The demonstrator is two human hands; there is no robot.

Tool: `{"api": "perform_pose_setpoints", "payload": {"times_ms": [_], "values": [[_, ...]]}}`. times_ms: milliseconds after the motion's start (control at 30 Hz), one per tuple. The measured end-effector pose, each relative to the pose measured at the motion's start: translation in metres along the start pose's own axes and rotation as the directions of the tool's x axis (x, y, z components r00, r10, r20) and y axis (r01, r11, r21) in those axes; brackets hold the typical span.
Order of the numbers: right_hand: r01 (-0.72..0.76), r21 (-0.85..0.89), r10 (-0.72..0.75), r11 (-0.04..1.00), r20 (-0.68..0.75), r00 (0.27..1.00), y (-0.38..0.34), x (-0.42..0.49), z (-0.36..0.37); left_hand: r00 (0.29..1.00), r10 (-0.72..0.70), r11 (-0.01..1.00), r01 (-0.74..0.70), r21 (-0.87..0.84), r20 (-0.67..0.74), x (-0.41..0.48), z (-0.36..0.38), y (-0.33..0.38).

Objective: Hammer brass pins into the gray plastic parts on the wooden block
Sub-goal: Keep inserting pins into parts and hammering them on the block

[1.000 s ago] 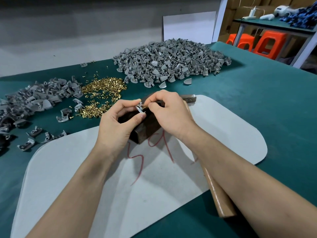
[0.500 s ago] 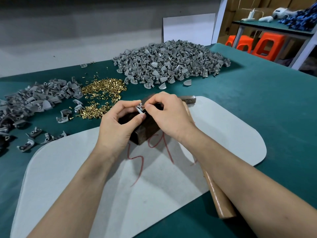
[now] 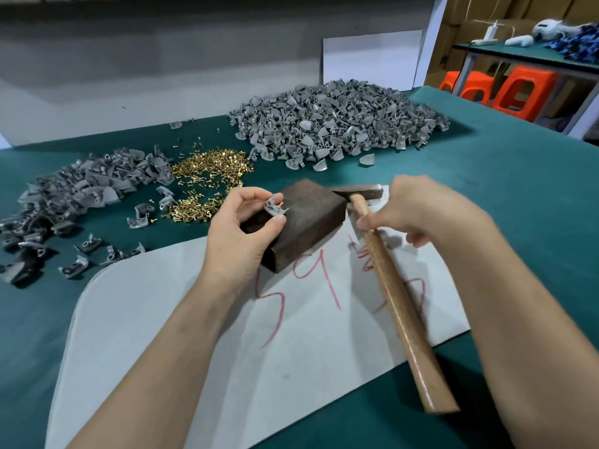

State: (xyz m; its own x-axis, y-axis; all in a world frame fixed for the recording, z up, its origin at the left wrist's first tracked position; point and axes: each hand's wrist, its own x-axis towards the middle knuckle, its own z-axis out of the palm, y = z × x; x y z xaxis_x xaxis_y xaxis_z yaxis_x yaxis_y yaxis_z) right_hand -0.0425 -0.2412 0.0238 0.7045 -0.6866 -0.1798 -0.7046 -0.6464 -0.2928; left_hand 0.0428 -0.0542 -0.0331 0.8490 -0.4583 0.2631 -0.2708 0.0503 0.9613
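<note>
- My left hand (image 3: 240, 231) has its thumb and forefinger pinched on one gray plastic part (image 3: 275, 207), and the other fingers are curled in behind it.
- A brass pin (image 3: 280, 201) is standing in that part, head poking out at the top.
- The part is over the 9 o'clock end of the wooden block (image 3: 311, 222); I can't tell whether it's touching the wood.
- The block is lying on the white sheet (image 3: 155, 319), dark and worn, its long side running from 7 to 1 o'clock.
- My right hand (image 3: 424, 212) is on the hammer (image 3: 400, 306), with the thumb against the handle just below the head and the fingers curled round the far side. They're blurred, but it reads as a grip.
- The hammer's steel head is right beside the block at its 2 o'clock corner, and the wooden handle runs back towards 5 o'clock, off the sheet's edge.
- There's red scrawl on the sheet, partly under the handle.
- Loose brass pins (image 3: 210, 176) are heaped on the green desk (image 3: 518, 196) at 10 o'clock from the block.
- The big pile of gray parts (image 3: 334, 124) is at 12 o'clock, and a smaller gray pile (image 3: 84, 189) is out at 9 to 10 o'clock, with strays scattered nearer the sheet.
- Orange stools (image 3: 522, 92) are under another desk, far off at 2 o'clock.
</note>
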Motion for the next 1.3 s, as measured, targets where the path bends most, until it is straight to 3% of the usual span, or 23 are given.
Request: {"api": "perform_pose_setpoints", "payload": {"times_ms": [67, 133, 433, 500, 600, 667, 733, 767, 900, 1033, 1300], "values": [[-0.026, 0.115, 0.015, 0.993, 0.094, 0.995, 0.002, 0.003, 0.005, 1.000, -0.004, 1.000, 0.004, -0.006, -0.007, 0.000, 0.000, -0.001], [-0.030, 0.161, 0.015, 0.986, 0.094, 0.995, 0.003, 0.007, 0.010, 1.000, 0.000, 1.000, 0.000, -0.006, -0.008, 0.000, 0.000, -0.002], [0.037, 0.169, -0.010, 0.985, -0.160, 0.987, 0.000, 0.020, 0.018, 0.999, 0.018, 0.998, -0.015, 0.065, -0.042, 0.003, 0.000, -0.005], [0.036, 0.261, 0.022, 0.965, -0.217, 0.976, 0.003, 0.022, 0.016, 0.996, 0.018, 0.996, -0.011, 0.086, -0.082, 0.002, 0.001, -0.006], [0.106, 0.563, 0.066, 0.820, -0.277, 0.959, 0.001, 0.022, 0.010, 0.993, 0.021, 0.990, -0.005, 0.139, -0.116, 0.002, 0.001, -0.006], [0.175, 0.788, 0.016, 0.590, -0.228, 0.974, -0.005, 0.015, 0.004, 0.993, 0.029, 0.987, -0.011, 0.160, -0.112, 0.002, 0.002, -0.006], [0.169, 0.909, -0.087, 0.381, -0.147, 0.985, -0.011, 0.005, -0.001, 0.993, 0.041, 0.983, -0.021, 0.181, -0.110, 0.003, 0.002, -0.007], [0.153, 0.911, -0.132, 0.383, -0.110, 0.985, -0.015, 0.001, -0.003, 0.993, 0.042, 0.982, -0.021, 0.186, -0.114, 0.003, 0.003, -0.007], [0.211, 0.704, -0.245, 0.678, -0.055, 0.968, -0.025, -0.012, 0.001, 0.991, 0.041, 0.985, -0.019, 0.171, -0.125, 0.005, 0.003, -0.007], [0.314, 0.619, -0.360, 0.720, -0.054, 0.931, -0.034, -0.023, 0.007, 0.992, 0.045, 0.988, -0.027, 0.154, -0.115, 0.006, 0.003, -0.008], [0.430, 0.459, -0.435, 0.778, -0.100, 0.895, -0.043, -0.039, 0.008, 0.986, 0.032, 0.990, -0.009, 0.139, -0.164, 0.008, 0.001, -0.010]]}}
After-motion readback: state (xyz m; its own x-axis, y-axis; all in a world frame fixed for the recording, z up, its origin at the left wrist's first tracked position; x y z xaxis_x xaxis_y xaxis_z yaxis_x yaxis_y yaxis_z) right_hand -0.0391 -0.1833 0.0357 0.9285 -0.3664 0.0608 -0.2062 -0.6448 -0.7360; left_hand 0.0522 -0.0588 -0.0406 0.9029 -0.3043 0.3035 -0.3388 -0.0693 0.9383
